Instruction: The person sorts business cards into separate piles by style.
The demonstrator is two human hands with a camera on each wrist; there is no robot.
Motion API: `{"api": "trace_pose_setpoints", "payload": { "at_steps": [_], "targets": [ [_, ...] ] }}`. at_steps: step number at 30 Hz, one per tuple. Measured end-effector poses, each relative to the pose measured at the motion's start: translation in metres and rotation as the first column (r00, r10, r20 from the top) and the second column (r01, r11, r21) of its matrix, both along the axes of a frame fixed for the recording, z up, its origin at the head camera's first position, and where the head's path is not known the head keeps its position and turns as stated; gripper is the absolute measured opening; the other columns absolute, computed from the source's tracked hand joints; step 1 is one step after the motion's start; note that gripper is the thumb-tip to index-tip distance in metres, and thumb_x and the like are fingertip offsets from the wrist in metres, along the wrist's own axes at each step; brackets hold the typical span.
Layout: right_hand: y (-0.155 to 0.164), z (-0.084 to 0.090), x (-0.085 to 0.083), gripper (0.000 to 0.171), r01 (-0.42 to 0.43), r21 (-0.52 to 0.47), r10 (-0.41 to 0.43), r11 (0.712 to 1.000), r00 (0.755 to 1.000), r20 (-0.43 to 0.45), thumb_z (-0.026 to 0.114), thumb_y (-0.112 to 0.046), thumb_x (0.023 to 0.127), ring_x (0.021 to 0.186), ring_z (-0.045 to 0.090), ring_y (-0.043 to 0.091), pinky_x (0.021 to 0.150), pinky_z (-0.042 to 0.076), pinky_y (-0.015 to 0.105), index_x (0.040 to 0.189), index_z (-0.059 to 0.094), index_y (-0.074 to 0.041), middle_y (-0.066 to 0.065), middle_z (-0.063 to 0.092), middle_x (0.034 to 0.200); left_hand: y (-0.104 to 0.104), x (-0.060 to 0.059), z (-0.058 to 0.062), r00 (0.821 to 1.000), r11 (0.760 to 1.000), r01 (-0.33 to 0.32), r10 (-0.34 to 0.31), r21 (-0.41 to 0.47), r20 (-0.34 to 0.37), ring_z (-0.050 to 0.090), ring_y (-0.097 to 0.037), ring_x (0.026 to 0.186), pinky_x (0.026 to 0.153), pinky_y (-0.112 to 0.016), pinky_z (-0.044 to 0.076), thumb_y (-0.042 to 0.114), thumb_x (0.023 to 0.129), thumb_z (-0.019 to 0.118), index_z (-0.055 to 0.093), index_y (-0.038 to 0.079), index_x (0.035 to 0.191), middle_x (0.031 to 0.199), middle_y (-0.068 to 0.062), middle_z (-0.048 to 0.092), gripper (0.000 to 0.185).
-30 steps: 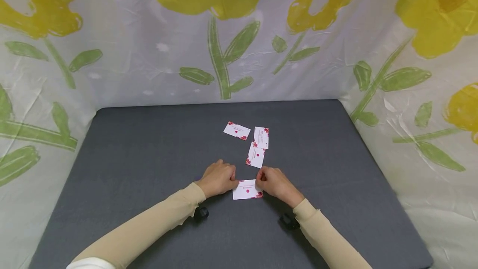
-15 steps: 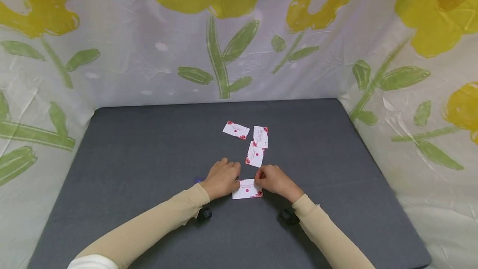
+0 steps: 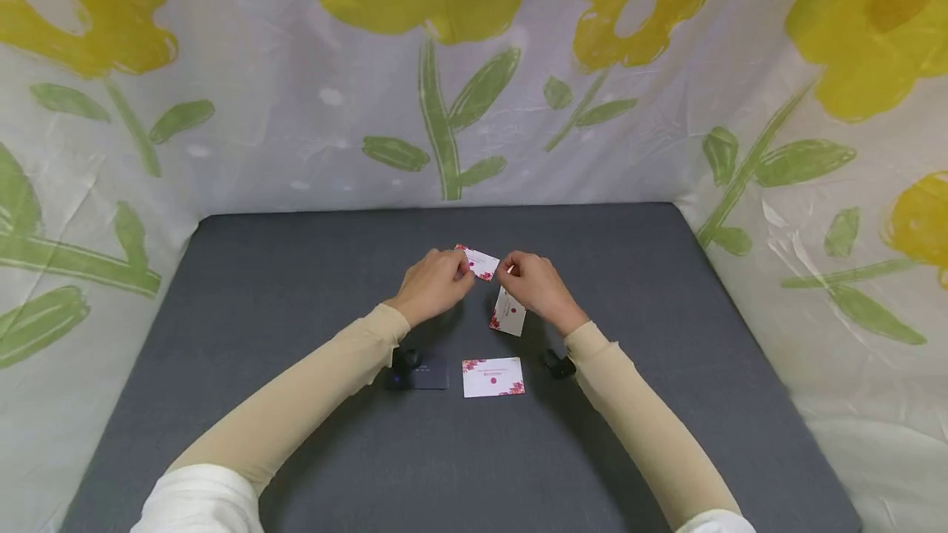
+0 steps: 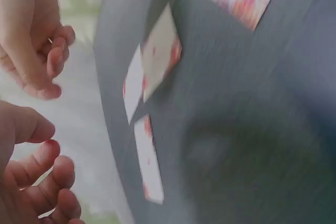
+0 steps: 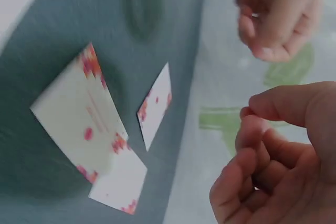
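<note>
Both hands hover over white business cards with red floral corners, and neither holds anything. My left hand, fingers loosely bent, is beside the far-left card and partly covers it in the head view. My right hand is above two overlapping cards; its thumb and index fingertip nearly meet in the right wrist view. One of that pair, the tilted card, shows below the hand. Its partner is largely hidden in the head view but visible in the right wrist view. Nearer the person lies another card, flat.
A dark card lies left of the nearest white card, partly behind the left wrist and its black wrist camera. The grey table meets a flower-printed curtain at its back and sides.
Both hands have left the nearest card and moved forward above the farther cards. That card now lies untouched, and more of the dark card has come into view.
</note>
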State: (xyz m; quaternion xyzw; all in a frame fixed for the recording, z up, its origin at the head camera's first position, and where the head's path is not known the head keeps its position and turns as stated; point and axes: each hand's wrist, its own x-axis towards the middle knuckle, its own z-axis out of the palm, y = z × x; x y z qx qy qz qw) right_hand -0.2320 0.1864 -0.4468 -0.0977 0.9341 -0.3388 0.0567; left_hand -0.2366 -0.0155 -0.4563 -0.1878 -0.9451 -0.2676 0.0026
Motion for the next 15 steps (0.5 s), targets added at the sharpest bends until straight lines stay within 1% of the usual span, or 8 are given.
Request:
{"api": "trace_pose_setpoints", "payload": {
  "at_steps": [2,4,6,8,11,13,15],
  "targets": [
    [-0.007,0.003,-0.013,0.021,-0.026,0.078,0.025,0.997,1.000,0.004,0.058,-0.023,0.102,0.056,0.050,0.013,0.053,0.038,0.026,0.102,0.071,-0.007,0.002,0.062,0.072,-0.002,-0.011,0.007,1.000,0.999,0.003,-0.003,-0.040,-0.003,0.057,-0.024,0.084,0.058,-0.032,0.040,0.024,0.100,0.062,0.067,0.011,0.098,0.080,-0.004,0.064,0.015],
    [-0.013,0.005,-0.025,0.021,-0.045,0.152,0.044,0.987,0.999,0.010,0.058,-0.024,0.103,0.059,0.053,0.014,0.054,0.039,0.026,0.102,0.070,-0.008,0.003,0.064,0.077,-0.003,-0.019,0.011,1.000,0.996,0.016,-0.016,-0.087,-0.007,0.059,-0.026,0.087,0.060,-0.034,0.044,0.025,0.102,0.059,0.068,0.010,0.104,0.086,-0.005,0.067,0.018],
    [-0.017,0.006,-0.036,0.021,-0.047,0.198,0.045,0.979,0.999,0.013,0.057,-0.024,0.104,0.062,0.053,0.015,0.055,0.038,0.028,0.101,0.069,-0.008,0.004,0.063,0.079,-0.003,-0.027,0.016,1.000,0.993,0.026,-0.026,-0.117,0.001,0.061,-0.028,0.090,0.065,-0.038,0.050,0.025,0.103,0.057,0.069,0.009,0.109,0.093,-0.007,0.070,0.021],
    [-0.020,0.007,-0.044,0.020,-0.034,0.220,0.031,0.975,0.999,0.019,0.056,-0.023,0.105,0.065,0.053,0.016,0.057,0.038,0.029,0.101,0.069,-0.008,0.004,0.063,0.081,-0.003,-0.034,0.018,1.000,0.989,0.023,-0.021,-0.143,0.016,0.062,-0.030,0.096,0.072,-0.042,0.053,0.024,0.104,0.056,0.069,0.009,0.115,0.101,-0.009,0.071,0.023],
    [-0.024,0.004,-0.054,0.022,-0.016,0.237,0.009,0.971,0.999,0.033,0.054,-0.023,0.105,0.069,0.055,0.017,0.060,0.039,0.031,0.106,0.070,-0.008,0.005,0.065,0.085,-0.006,-0.045,0.018,0.999,0.985,0.003,0.005,-0.174,0.040,0.062,-0.033,0.106,0.086,-0.048,0.055,0.024,0.105,0.055,0.068,0.009,0.124,0.114,-0.012,0.072,0.027],
    [-0.027,0.000,-0.057,0.025,-0.011,0.251,0.002,0.968,0.999,0.037,0.054,-0.026,0.106,0.074,0.061,0.020,0.063,0.044,0.034,0.112,0.071,-0.009,0.006,0.069,0.092,-0.009,-0.052,0.015,0.998,0.980,-0.006,0.017,-0.197,0.056,0.061,-0.035,0.112,0.094,-0.050,0.054,0.024,0.106,0.055,0.066,0.009,0.130,0.122,-0.013,0.071,0.031],
    [-0.030,-0.005,-0.058,0.030,-0.014,0.274,0.007,0.962,1.000,0.028,0.054,-0.029,0.107,0.085,0.067,0.024,0.071,0.052,0.038,0.119,0.072,-0.009,0.009,0.073,0.104,-0.011,-0.056,0.012,0.997,0.978,-0.011,0.026,-0.209,0.071,0.060,-0.036,0.116,0.100,-0.051,0.052,0.024,0.106,0.055,0.065,0.008,0.134,0.128,-0.014,0.070,0.034]
  ]
}}
